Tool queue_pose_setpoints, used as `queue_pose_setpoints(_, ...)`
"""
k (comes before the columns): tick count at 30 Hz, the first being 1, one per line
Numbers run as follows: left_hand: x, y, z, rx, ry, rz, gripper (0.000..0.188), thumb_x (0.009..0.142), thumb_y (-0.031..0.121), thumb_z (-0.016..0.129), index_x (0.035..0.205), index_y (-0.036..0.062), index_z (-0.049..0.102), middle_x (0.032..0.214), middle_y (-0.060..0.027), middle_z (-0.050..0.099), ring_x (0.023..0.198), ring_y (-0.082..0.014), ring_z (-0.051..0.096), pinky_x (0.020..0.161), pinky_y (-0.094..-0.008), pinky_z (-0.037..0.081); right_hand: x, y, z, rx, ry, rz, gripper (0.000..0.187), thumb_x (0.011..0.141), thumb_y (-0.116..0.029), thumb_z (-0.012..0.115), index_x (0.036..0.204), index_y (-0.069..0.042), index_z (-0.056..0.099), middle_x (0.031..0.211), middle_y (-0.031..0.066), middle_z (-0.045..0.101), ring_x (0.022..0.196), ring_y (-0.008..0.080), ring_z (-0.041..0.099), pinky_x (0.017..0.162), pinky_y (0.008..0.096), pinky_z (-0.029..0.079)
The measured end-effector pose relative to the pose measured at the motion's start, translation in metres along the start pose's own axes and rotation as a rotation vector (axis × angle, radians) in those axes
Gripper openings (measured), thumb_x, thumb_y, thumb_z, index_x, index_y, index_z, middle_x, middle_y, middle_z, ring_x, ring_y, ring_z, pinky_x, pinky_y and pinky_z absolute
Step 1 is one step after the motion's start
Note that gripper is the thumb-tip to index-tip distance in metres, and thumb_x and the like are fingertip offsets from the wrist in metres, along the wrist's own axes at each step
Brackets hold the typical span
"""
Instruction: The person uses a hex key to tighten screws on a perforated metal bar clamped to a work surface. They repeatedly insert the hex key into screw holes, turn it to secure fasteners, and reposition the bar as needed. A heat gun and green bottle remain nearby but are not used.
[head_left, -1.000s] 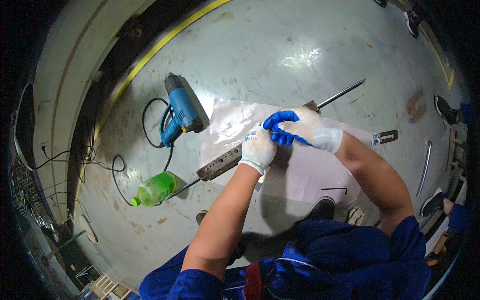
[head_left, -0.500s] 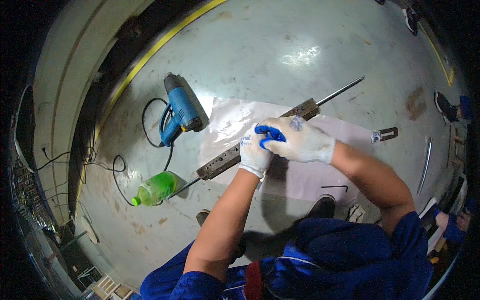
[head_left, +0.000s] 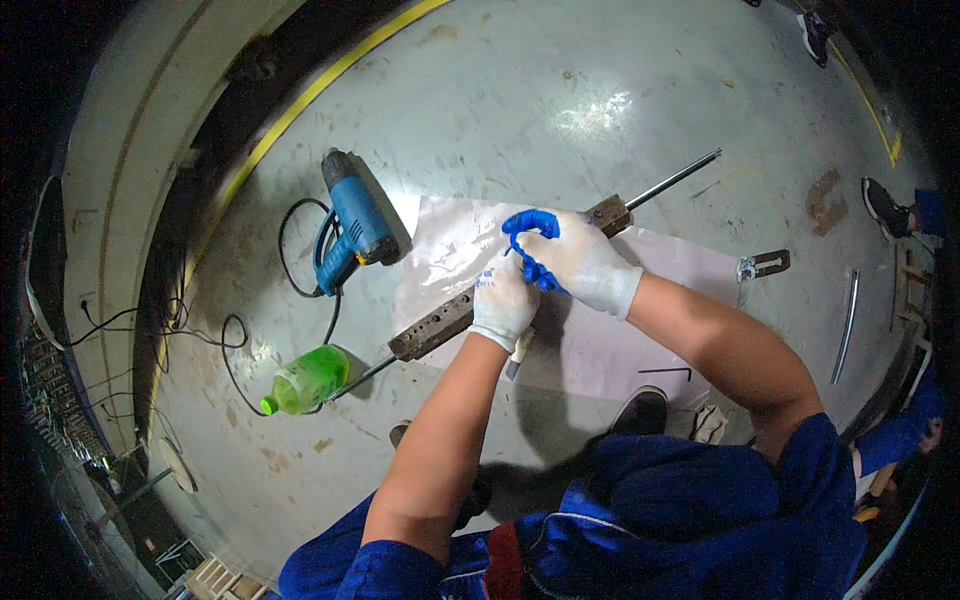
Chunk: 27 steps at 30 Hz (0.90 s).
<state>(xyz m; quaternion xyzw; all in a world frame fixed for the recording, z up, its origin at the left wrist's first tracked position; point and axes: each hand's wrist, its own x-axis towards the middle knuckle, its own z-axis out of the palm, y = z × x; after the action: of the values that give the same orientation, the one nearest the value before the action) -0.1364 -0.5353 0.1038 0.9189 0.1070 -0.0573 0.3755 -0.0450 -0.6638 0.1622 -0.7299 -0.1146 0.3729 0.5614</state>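
Note:
Both my hands wear white gloves with blue-coated palms and meet above a long metal bar with a drilled rectangular block [head_left: 436,326]. My left hand [head_left: 503,298] is closed, its fingers mostly hidden behind the glove's back. A pale, stick-like piece with a grey end [head_left: 517,356] shows just below it; I cannot tell whether the hand holds it. My right hand [head_left: 566,255] has its fingers curled toward the left one, thumb and fingertips close together. Whatever lies between the hands is too small or covered. A round rod [head_left: 676,178] extends from the block's far end.
Beneath lies a pale sheet [head_left: 640,350] with a hex key [head_left: 666,371]. To the left are a blue heat gun [head_left: 358,212] with its cord and a green liquid bottle [head_left: 308,380]. A slotted metal plate [head_left: 770,264] and a curved rod [head_left: 846,328] lie right. Another person's shoe [head_left: 884,207] stands far right.
My right hand has tilted up and opened its curl, with the blue fingertips lifted above the left hand. The left hand has stayed nearly in place. The view has shifted slightly.

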Motion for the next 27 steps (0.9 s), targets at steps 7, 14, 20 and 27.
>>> queue_pose_setpoints(7, -0.003, 0.002, 0.005, -0.002, 0.144, 0.045, 0.019, 0.084, 0.009, 0.067, 0.103, 0.0081, 0.066, 0.095, -0.0204, 0.068, 0.089, -0.0439, 0.067, 0.076, -0.0538, 0.054, -0.014, 0.008, -0.006, 0.477, -0.094, 0.124, 0.018, 0.104, -0.014, 0.06, 0.116, -0.006, 0.07, 0.093, 0.0012, 0.07, 0.079, 0.0086, 0.064, 0.071, 0.0248, 0.054)
queue_pose_setpoints(14, -0.004, 0.003, 0.006, 0.056, 0.101, 0.11, 0.019, 0.086, 0.01, 0.067, 0.105, 0.0095, 0.069, 0.094, -0.0207, 0.068, 0.088, -0.0442, 0.066, 0.075, -0.0532, 0.054, 0.004, -0.002, -0.052, -0.347, -0.465, -0.282, 0.033, 0.099, -0.022, 0.06, 0.126, -0.005, 0.068, 0.116, 0.0112, 0.072, 0.098, 0.0215, 0.071, 0.088, 0.0357, 0.056)
queue_pose_setpoints(20, -0.002, -0.017, 0.005, 0.03, 0.094, 0.21, 0.032, 0.084, 0.012, 0.073, 0.115, 0.009, 0.064, 0.103, -0.0205, 0.07, 0.096, -0.0436, 0.068, 0.081, -0.0511, 0.056, 0.009, -0.021, -0.038, -0.715, -0.379, -0.445, 0.035, 0.093, -0.029, 0.056, 0.118, -0.007, 0.066, 0.113, 0.0241, 0.07, 0.105, 0.0423, 0.068, 0.092, 0.0494, 0.055)
queue_pose_setpoints(27, -0.001, -0.011, 0.003, 0.037, 0.042, 0.106, 0.017, 0.085, 0.02, 0.071, 0.099, 0.0109, 0.072, 0.103, -0.0169, 0.073, 0.095, -0.0417, 0.069, 0.082, -0.0494, 0.055, -0.019, -0.002, 0.002, -0.21, -0.114, -0.146, 0.03, 0.092, -0.022, 0.062, 0.114, -0.002, 0.063, 0.103, 0.0237, 0.07, 0.099, 0.0404, 0.07, 0.088, 0.0465, 0.055)
